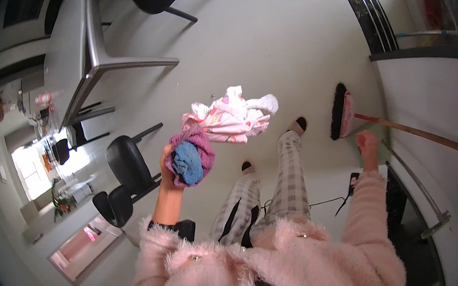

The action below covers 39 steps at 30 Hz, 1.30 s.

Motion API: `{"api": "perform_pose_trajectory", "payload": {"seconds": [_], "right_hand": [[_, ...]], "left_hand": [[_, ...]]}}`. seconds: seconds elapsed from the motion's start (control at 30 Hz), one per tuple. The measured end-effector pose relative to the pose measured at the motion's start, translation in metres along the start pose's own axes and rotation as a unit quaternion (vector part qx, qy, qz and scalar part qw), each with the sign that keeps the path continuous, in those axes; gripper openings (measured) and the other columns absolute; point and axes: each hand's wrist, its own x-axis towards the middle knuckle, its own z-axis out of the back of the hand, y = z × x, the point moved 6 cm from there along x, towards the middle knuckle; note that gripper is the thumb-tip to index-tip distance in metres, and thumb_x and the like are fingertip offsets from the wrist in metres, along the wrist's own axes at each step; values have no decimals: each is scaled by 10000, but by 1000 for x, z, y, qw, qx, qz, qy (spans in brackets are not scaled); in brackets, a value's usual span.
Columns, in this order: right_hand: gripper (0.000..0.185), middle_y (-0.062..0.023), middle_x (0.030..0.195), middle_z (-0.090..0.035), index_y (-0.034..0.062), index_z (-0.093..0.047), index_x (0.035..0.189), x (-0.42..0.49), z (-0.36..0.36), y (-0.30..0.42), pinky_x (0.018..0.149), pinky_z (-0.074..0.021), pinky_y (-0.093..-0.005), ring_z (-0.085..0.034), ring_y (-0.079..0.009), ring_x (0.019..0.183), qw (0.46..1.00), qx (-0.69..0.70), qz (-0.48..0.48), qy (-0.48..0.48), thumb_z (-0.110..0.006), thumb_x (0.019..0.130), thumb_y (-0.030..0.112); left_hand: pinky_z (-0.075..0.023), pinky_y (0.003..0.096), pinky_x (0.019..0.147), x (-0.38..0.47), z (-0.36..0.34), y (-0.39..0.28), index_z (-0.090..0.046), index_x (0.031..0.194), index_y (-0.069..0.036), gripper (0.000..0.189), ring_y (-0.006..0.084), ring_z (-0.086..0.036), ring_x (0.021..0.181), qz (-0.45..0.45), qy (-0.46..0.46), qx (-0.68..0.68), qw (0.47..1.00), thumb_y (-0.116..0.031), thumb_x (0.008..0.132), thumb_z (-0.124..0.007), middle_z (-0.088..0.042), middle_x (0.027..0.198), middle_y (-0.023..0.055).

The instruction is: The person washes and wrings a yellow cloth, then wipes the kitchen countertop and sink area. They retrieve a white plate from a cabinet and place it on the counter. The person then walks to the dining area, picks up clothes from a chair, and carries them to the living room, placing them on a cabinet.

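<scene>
My left hand (167,164) holds a bundle of cloths: a blue terry cloth (188,162) lies inside a purple knitted or terry cloth (208,148). From the bundle, a pink and white patterned fabric (226,119) hangs out over the floor, with a whitish fluffy piece at its far end. My right hand (367,142) is off to the right with its fingers curled, near the broom; whether it holds anything small I cannot tell.
A broom (418,131) with a wooden handle leans at the right, by a metal bar (416,183). A table with metal legs (136,64) stands at the upper left. Black chairs (130,164) are at left and top. My slippered feet are on the floor (286,48); a dark cable runs beside my legs.
</scene>
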Motion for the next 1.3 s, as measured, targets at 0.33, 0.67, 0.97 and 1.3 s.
{"api": "perform_pose_trajectory", "payload": {"seconds": [0.33,0.67,0.97,1.3], "right_hand": [[348,-68,986,-625,41,-554,1160,-159,-272,44,718,-503,-289,-605,-141,843,940,-211,56,260,-651,841,138],[871,-56,1359,-390,92,-264,1423,-505,-516,-5,1024,-332,-332,-388,-156,1197,585,-301,131,742,-786,730,168],[422,-48,892,-668,27,-608,1051,-490,-539,-33,784,-475,-305,-541,-77,834,536,-527,230,618,-775,687,160],[316,-43,880,-654,-5,-632,993,-307,-554,184,697,-501,-288,-600,-125,771,830,-366,222,358,-741,717,103]], "left_hand": [[-375,414,1014,-81,50,-9,-415,1312,9,617,296,-487,1172,-150,65,-122,979,-415,868,-470,-423,1358,195],[-501,373,839,-182,107,32,-606,1075,-5,397,256,-625,927,-140,32,-246,959,-316,863,-478,-647,1041,122],[-447,453,925,-177,120,26,-547,1133,-52,418,303,-540,1089,-256,183,-292,903,-363,860,-494,-572,1179,146],[-380,419,1025,2,-6,-97,-462,1284,2,558,314,-457,1219,-186,94,-286,935,-340,843,-496,-422,1354,221]]}}
